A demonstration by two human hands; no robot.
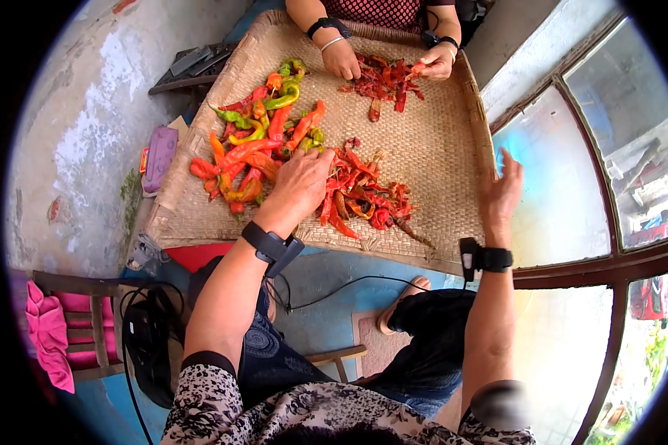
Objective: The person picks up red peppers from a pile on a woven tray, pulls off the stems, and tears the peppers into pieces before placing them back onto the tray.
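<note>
My left hand (298, 185) reaches over a big woven tray (445, 148). Its fingers are curled together between a heap of fresh chili peppers (249, 154) and a pile of dried red chili peppers (364, 194); what the fingertips hold is hidden. The fresh peppers are red, orange, yellow and green. Beside the tray's right rim, my right hand (503, 191) has its fingers apart and nothing in it. Across the tray, a co-worker's hands (341, 59) work at another dried red pile (384, 80); one of them holds a red piece.
A rough plastered wall (82, 111) stands at the left, with a purple case (158, 159) near the tray. Framed window panes (564, 170) run along the right. Black cable (349, 280) lies on the blue floor. Pink cloth (48, 334) hangs on a wooden chair.
</note>
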